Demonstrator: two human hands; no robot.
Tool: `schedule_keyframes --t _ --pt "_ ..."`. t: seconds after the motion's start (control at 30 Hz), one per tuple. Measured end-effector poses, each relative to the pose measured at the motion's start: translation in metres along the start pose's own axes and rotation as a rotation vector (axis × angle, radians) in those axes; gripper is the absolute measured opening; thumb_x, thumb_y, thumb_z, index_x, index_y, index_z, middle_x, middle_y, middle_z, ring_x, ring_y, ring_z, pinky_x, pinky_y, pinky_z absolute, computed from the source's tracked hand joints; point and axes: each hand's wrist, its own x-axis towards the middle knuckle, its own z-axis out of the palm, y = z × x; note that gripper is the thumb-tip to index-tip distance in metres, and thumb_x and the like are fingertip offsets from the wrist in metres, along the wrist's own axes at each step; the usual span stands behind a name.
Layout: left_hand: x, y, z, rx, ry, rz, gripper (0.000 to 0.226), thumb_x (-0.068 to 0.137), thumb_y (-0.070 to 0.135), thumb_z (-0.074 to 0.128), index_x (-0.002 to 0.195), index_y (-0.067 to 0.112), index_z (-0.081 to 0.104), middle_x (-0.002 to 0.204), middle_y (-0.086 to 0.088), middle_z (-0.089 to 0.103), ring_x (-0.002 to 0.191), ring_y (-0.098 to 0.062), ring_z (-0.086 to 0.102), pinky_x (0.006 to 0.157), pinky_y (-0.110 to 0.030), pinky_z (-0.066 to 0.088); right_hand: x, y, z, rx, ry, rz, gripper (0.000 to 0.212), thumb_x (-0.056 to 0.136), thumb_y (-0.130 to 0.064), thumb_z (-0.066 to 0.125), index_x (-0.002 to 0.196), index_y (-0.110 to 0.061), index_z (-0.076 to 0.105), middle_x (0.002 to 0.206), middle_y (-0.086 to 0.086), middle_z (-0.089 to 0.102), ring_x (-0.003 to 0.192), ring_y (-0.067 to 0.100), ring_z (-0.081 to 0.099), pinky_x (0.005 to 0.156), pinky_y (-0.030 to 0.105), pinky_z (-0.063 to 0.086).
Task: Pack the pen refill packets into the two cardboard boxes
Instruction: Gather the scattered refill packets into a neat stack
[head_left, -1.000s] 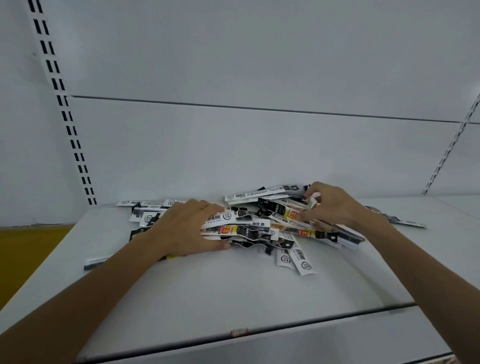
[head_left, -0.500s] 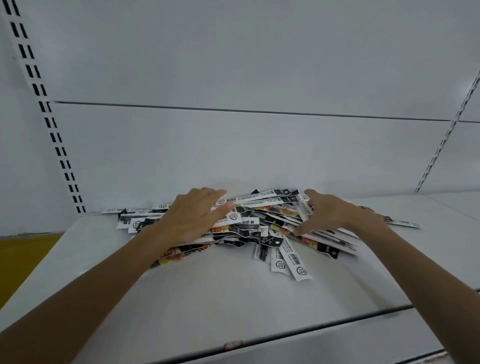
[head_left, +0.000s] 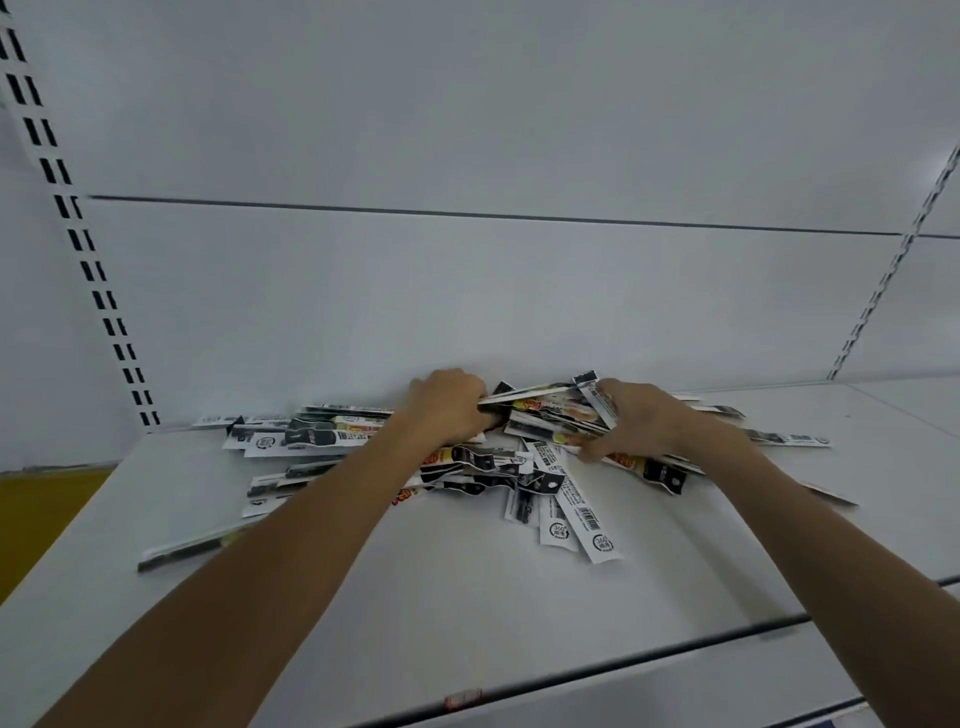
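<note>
Shop, white shelf (head_left: 467, 597), slotted uprights (head_left: 93, 270) (retail shelving)

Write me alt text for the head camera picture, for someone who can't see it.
The left hand and the right hand grip a bundle of pen refill packets from either end, atop a scattered pile of more packets on a white shelf. Behind it stands a plain white back panel.

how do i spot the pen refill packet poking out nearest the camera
On the white metal shelf, find the heap of long thin pen refill packets against the back wall. One white packet juts from its front toward the camera. It reaches furthest forward, barcode above a round 360 mark.
</note>
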Motion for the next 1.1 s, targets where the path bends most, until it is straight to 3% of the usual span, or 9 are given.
schedule_keyframes --t 0.13,0.27,0.47,0.67,0.73,0.8,0.93,1.0,1.1 --pt "-0.005 0.005 -0.008 -0.099 0.240 0.019 0.022 0.093 0.026 0.044 0.094 0.011 0.060 0.085 -0.006 0.055 0.075 -0.022 0.052 0.063 -0.031 0.037 0.006 0.001 0.005 -0.059 0.130 -0.062 0.077 0.077 -0.045 0.068 0.132 -0.007 0.029 0.102 0.011 0.056 0.086 0.026 0.052 0.069 0.032 0.042" --pt "-0.017 0.003 -0.031 -0.058 0.392 0.133 0.021 0.097 0.026 0.038 0.094 0.012 0.053 0.082 -0.003 0.055 0.070 -0.020 0.050 0.063 -0.030 0.036 0.011 0.002 0.000 0.028 0.186 -0.100 0.066 0.079 -0.038 0.069 0.128 -0.008 0.035 0.109 0.014 0.059 0.089 0.028 0.053 0.072 0.034 0.043" --pt "-0.060 -0.038 -0.063 0.034 0.293 0.160 0.025 0.096 0.037 0.035 0.105 0.015 0.045 0.086 0.002 0.050 0.064 -0.012 0.045 0.054 -0.026 0.031 0.015 0.000 -0.008 0.209 0.351 -0.223 0.069 0.079 -0.018 0.069 0.137 -0.016 0.032 0.106 0.011 0.058 0.086 0.028 0.056 0.074 0.038 0.050" --pt "-0.151 -0.072 -0.049 0.146 0.283 0.282 0.063 0.091 0.059 0.006 0.108 0.022 0.055 0.084 0.006 0.055 0.067 -0.010 0.052 0.046 -0.016 0.035 0.012 -0.030 -0.022 0.326 0.401 -0.410 0.080 0.079 -0.010 0.068 0.144 -0.028 0.025 0.120 0.014 0.054 0.095 0.027 0.056 0.078 0.042 0.054" --pt "-0.168 -0.078 -0.034 0.202 0.300 0.297 0.052 0.094 0.051 0.015 0.112 0.025 0.056 0.089 0.003 0.058 0.080 -0.011 0.051 0.055 -0.024 0.045 0.006 -0.058 -0.030 0.353 0.347 -0.513 0.083 0.080 -0.006 0.066 0.145 -0.031 0.022 0.119 0.014 0.052 0.085 0.022 0.058 0.066 0.034 0.057" --pt "-0.178 -0.077 -0.024 0.238 0.394 0.312 0.047 0.088 0.051 0.032 0.118 0.022 0.053 0.105 -0.006 0.059 0.099 -0.017 0.046 0.080 -0.032 0.041 0.004 -0.091 -0.033 0.286 0.309 -0.629 0.084 0.080 -0.006 0.065 0.147 -0.029 0.019 0.119 0.014 0.052 0.077 0.018 0.056 0.058 0.027 0.054" --pt "-0.180 -0.064 -0.031 0.252 0.518 0.266 0.093 0.072 0.075 0.044 0.135 0.007 0.037 0.141 -0.020 0.033 0.133 -0.034 0.026 0.108 -0.050 0.020 0.004 -0.159 -0.005 0.092 0.119 -0.820 0.088 0.078 -0.015 0.070 0.148 -0.025 0.017 0.119 0.010 0.053 0.098 0.022 0.053 0.078 0.031 0.050" --pt "-0.174 -0.063 -0.035 0.261 0.447 0.217 0.111 0.065 0.084 0.040 0.140 0.004 0.027 0.148 -0.020 0.021 0.139 -0.032 0.014 0.111 -0.052 0.012 0.001 -0.178 0.016 0.057 0.002 -0.839 0.091 0.074 -0.026 0.076 0.147 -0.022 0.021 0.126 0.011 0.050 0.110 0.026 0.051 0.093 0.038 0.046" --pt "-0.162 -0.070 -0.027 0.266 0.298 0.150 0.115 0.063 0.089 0.033 0.144 0.008 0.018 0.152 -0.014 0.015 0.141 -0.024 0.004 0.111 -0.047 0.002 -0.005 -0.169 0.026 0.108 -0.065 -0.803 0.098 0.074 -0.042 0.074 0.148 -0.020 0.015 0.146 0.009 0.036 0.131 0.023 0.037 0.108 0.036 0.033"
